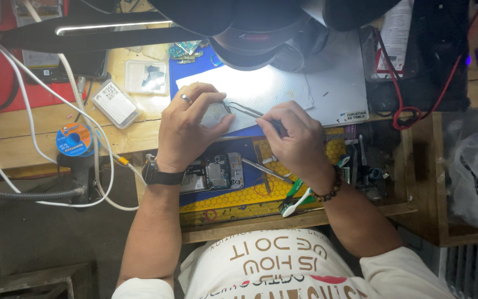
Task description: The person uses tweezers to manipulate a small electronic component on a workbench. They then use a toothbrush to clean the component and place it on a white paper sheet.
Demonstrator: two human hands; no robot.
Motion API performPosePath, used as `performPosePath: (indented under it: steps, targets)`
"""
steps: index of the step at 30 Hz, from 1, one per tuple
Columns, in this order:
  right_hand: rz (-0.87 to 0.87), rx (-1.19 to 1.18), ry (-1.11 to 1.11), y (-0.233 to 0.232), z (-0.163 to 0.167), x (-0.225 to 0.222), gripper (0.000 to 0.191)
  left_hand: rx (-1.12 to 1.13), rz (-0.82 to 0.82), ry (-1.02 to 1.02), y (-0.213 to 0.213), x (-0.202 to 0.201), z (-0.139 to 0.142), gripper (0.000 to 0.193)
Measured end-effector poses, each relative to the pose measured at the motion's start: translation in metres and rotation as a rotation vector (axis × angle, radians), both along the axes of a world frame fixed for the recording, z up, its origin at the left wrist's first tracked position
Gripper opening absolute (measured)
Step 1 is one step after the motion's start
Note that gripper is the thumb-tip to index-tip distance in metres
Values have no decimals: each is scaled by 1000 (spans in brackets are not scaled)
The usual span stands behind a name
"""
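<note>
The left hand (186, 130) presses down on a small flat metal part (212, 115) on the white mat (283, 88), fingers curled over it. The right hand (294, 138) grips tweezers (244, 109), whose tips touch the part's edge. An opened phone (214, 173) lies just below the left wrist, on the yellow mat (250, 199).

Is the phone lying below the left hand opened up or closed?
Opened up: the phone on the yellow mat shows bare circuit boards and metal shields, with no cover over them.
</note>
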State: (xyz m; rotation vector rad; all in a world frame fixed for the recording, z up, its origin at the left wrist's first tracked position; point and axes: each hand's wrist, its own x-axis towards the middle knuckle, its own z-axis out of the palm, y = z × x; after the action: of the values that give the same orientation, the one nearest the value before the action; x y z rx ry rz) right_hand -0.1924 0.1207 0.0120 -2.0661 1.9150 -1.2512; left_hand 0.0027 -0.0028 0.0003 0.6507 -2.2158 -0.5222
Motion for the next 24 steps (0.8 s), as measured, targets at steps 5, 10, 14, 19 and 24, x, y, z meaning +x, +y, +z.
performPosePath:
  steps: [5,10,14,19,24]
  targets:
    - [18,-1,22,-1,-3,-1,15,20,-5,-1,0,1,0,32]
    - [1,84,-23,0,1,-10,15,15,-1,0,0,0,0,32]
    - [8,59,-26,1,3,-9,15,26,-6,-9,1,-1,1,32]
    - [9,-12,0,-1,0,-1,15,17,-7,-5,1,0,2,33]
    - [30,17,-14,1,3,-7,15,18,-3,-5,1,0,2,33]
